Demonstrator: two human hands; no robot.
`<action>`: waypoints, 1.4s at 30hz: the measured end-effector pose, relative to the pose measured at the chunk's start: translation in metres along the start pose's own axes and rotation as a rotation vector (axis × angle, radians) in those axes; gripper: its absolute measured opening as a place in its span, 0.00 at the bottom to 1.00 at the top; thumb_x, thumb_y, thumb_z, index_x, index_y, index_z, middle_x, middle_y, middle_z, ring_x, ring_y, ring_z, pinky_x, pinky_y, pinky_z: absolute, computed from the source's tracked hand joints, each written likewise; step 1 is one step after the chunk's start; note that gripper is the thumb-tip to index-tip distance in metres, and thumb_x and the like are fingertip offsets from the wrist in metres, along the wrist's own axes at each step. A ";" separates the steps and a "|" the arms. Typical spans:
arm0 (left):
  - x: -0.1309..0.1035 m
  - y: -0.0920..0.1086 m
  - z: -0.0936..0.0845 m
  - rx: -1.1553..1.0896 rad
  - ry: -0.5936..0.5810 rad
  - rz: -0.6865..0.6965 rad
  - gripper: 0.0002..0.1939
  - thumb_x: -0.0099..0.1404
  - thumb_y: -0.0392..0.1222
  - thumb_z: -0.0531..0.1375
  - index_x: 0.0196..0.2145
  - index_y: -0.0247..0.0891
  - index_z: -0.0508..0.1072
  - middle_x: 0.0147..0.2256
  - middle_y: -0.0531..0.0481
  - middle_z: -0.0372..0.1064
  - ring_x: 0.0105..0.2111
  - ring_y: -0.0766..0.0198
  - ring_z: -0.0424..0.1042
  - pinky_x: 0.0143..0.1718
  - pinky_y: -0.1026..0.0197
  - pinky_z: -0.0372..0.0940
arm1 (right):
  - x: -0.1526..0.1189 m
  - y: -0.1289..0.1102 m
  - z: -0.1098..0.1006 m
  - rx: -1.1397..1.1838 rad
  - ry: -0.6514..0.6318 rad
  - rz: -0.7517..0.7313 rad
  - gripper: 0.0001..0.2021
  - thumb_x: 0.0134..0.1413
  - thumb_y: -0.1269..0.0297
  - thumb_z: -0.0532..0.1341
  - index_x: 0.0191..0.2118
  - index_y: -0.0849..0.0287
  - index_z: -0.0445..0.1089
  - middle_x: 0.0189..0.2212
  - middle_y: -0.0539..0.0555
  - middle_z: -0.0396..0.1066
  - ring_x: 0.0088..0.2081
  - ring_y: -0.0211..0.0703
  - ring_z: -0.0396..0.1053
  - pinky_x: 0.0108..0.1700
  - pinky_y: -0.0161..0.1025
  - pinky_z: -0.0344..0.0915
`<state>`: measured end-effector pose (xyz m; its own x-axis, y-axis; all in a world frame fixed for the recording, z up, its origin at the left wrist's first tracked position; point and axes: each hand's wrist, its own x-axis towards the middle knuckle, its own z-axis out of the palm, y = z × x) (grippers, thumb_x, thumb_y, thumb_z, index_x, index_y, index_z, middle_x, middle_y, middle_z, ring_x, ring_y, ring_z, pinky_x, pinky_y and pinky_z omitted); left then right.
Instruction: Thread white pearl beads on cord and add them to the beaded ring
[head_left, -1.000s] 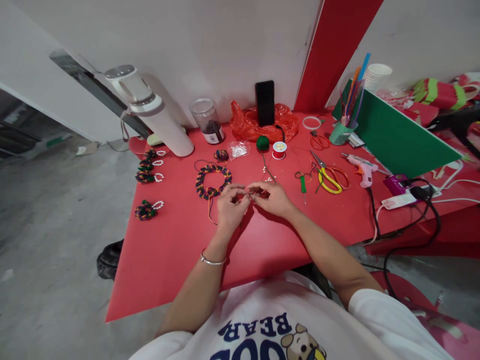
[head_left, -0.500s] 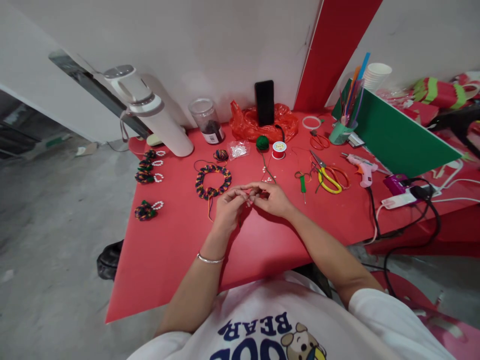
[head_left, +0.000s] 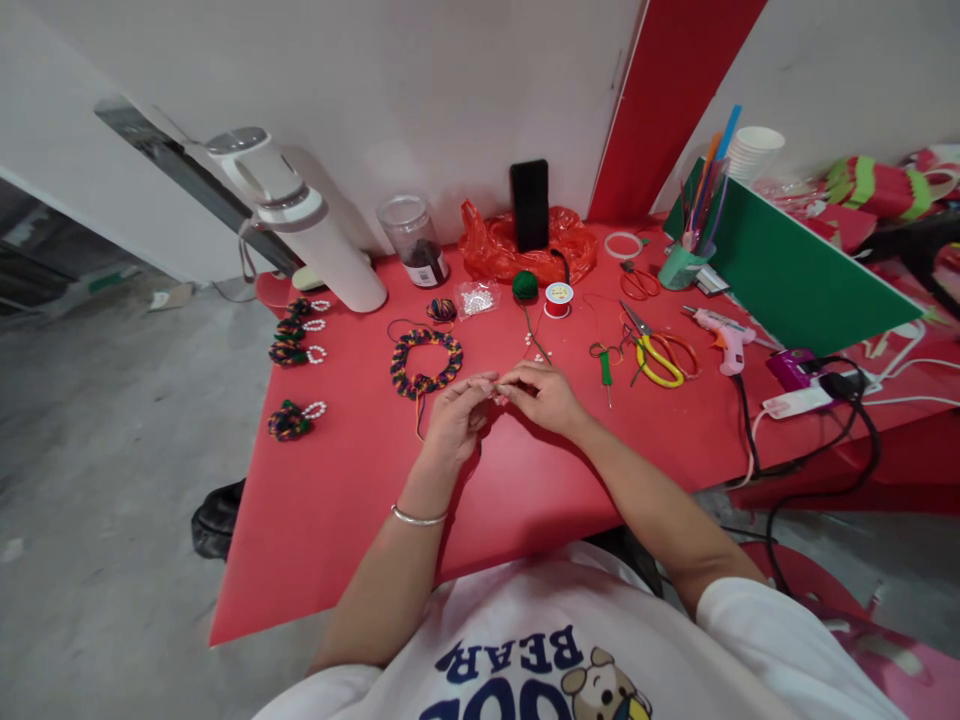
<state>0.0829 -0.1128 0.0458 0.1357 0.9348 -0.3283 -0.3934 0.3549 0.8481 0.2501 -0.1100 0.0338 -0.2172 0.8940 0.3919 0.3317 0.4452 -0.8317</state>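
Observation:
My left hand [head_left: 459,412] and my right hand [head_left: 541,397] meet fingertip to fingertip low over the red table. Both are closed in a pinch on a short string of small white beads [head_left: 499,398], mostly hidden by the fingers. Loose white beads [head_left: 541,357] lie just beyond my right hand, beside a green yarn tail. A braided multicoloured yarn ring [head_left: 427,364] rests to the left of my left hand, its loose ends trailing toward my wrist. Farther back are a green yarn ball [head_left: 525,286], a red thread spool [head_left: 557,300] and a bag of beads [head_left: 478,298].
Several yarn pieces with bead loops [head_left: 291,421] line the table's left side. On the right lie a green-handled hook [head_left: 606,368], yellow-handled scissors [head_left: 660,362], a pink glue gun [head_left: 724,338] and a power strip [head_left: 795,400]. A phone [head_left: 529,205] and a bottle [head_left: 330,250] stand behind.
The fingertips have shifted slightly, with my left fingers drawn a little lower and my right fingers tightened in their pinch. The things on the table have stayed put.

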 end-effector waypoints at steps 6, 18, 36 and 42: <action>0.004 -0.010 -0.003 0.101 0.063 0.208 0.11 0.47 0.43 0.75 0.28 0.37 0.81 0.34 0.49 0.76 0.29 0.70 0.71 0.31 0.67 0.67 | 0.002 -0.002 -0.004 -0.012 0.093 0.043 0.09 0.64 0.62 0.61 0.33 0.57 0.74 0.30 0.51 0.74 0.32 0.38 0.68 0.34 0.35 0.62; 0.005 -0.016 -0.007 0.390 0.106 0.289 0.08 0.52 0.44 0.71 0.25 0.36 0.81 0.19 0.51 0.69 0.18 0.72 0.61 0.19 0.68 0.54 | 0.004 0.001 -0.009 -0.029 0.183 0.101 0.10 0.65 0.59 0.59 0.34 0.58 0.72 0.32 0.52 0.73 0.34 0.39 0.67 0.38 0.36 0.63; 0.002 -0.011 -0.003 0.547 0.106 0.326 0.08 0.52 0.44 0.71 0.28 0.36 0.82 0.15 0.57 0.59 0.17 0.73 0.53 0.21 0.66 0.46 | 0.003 -0.003 -0.003 0.133 -0.047 0.073 0.08 0.65 0.61 0.61 0.36 0.58 0.74 0.36 0.54 0.76 0.38 0.41 0.72 0.41 0.38 0.67; 0.007 -0.017 -0.007 0.332 0.070 0.261 0.10 0.52 0.46 0.72 0.28 0.37 0.82 0.25 0.50 0.75 0.24 0.69 0.67 0.27 0.66 0.61 | 0.001 -0.001 -0.003 0.270 -0.118 0.203 0.11 0.61 0.66 0.60 0.47 0.58 0.75 0.41 0.54 0.78 0.34 0.38 0.73 0.38 0.37 0.70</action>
<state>0.0846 -0.1127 0.0264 0.0042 0.9947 -0.1028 -0.0912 0.1028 0.9905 0.2518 -0.1092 0.0364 -0.2819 0.9437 0.1732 0.1276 0.2158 -0.9681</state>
